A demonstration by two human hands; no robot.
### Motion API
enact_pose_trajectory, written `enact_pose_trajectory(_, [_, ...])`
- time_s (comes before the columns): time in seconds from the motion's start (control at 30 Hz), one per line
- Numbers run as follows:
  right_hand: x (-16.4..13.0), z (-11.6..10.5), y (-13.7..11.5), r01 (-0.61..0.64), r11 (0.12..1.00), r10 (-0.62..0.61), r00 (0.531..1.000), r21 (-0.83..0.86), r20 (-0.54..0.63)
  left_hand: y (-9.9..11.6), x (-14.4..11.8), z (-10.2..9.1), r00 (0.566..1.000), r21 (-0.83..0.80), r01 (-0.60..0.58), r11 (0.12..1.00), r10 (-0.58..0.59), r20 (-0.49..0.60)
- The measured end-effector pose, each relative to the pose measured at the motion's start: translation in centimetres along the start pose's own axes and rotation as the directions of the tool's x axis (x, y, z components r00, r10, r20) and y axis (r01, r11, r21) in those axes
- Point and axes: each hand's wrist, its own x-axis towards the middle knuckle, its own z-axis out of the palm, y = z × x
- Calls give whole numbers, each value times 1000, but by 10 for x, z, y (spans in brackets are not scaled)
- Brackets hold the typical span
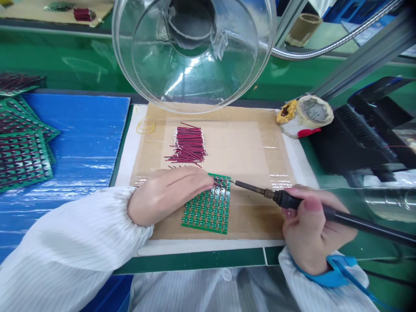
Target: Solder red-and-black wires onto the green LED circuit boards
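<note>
- On the brown sheet (253,151): green board (205,212), flat. Handling?
- Light, stiff, probably snaps if flexed. Take bare edges, keep off the dark red wires (221,181).
- Hands?
- Apart. Left hand (172,193) covers its upper left; pinching or pressing, can't tell. Right hand (316,225) wrapped round soldering iron (253,187) grip. Treat tip as hot.

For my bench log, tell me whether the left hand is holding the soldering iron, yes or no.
No, the right hand grips the soldering iron, while the left hand is over the green circuit board.
</note>
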Motion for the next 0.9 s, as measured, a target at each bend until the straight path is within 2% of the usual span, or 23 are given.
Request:
enact_pose_trajectory(0.1, [3,-2,1,11,1000,-11,1000,9,-4,-3,-7,-3,1000,33,-9,999,9,1])
enact_pose_trajectory(0.2, [5,-6,3,45,999,-45,998,18,-34,-1,-6,-6,999,-34,35,999,-33,32])
enact_pose_trajectory(0.37, [3,-9,4,34,999,-34,999,13,-28,8,8,-4,981,-114,185,976,-189,-28])
enact_pose_trajectory(0.47, [-1,-10,2,-15,1000,15,998,8,60,8,11,3,988,-159,157,975,-152,43])
enact_pose_trajectory(0.57, [-2,-12,1,-10,1000,6,982,20,188,5,11,11,990,-159,112,981,-96,106])
enact_pose_trajectory(0.73, [-1,-14,1,-15,1000,15,945,-3,327,6,13,14,974,-66,184,981,-173,145])
enact_pose_trajectory(0.9, [0,-13,2,0,1000,12,920,-31,392,9,15,15,960,-92,238,967,-220,170])
